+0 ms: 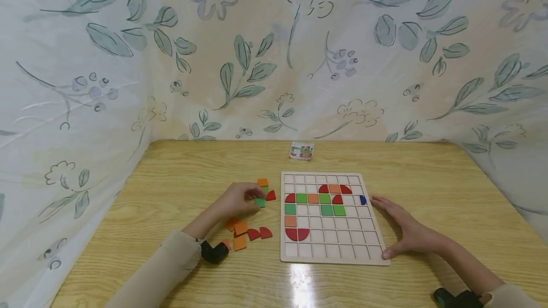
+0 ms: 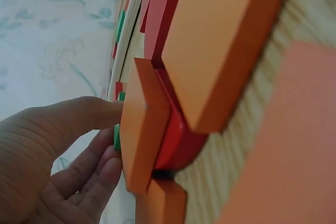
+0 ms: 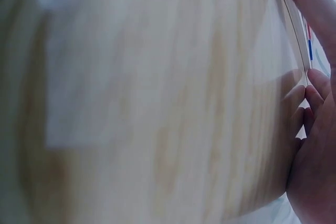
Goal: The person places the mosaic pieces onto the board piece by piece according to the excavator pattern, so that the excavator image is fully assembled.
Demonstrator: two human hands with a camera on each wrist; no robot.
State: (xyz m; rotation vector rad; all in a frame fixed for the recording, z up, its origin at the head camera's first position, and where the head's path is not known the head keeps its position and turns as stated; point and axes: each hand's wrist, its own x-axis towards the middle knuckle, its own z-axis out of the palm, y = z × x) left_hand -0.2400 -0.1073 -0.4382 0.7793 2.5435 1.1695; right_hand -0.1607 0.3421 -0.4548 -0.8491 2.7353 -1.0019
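Now left hand (image 1: 239,199) pinches green tile (image 1: 259,202); right hand (image 1: 406,232) flat against board (image 1: 331,258).

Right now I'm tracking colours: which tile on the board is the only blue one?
The small blue tile near the board's right edge, just ahead of the right hand's fingertips; every other placed tile is red, green or orange.

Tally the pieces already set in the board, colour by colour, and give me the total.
Red: 6
Green: 5
Orange: 3
Blue: 1
Total: 15
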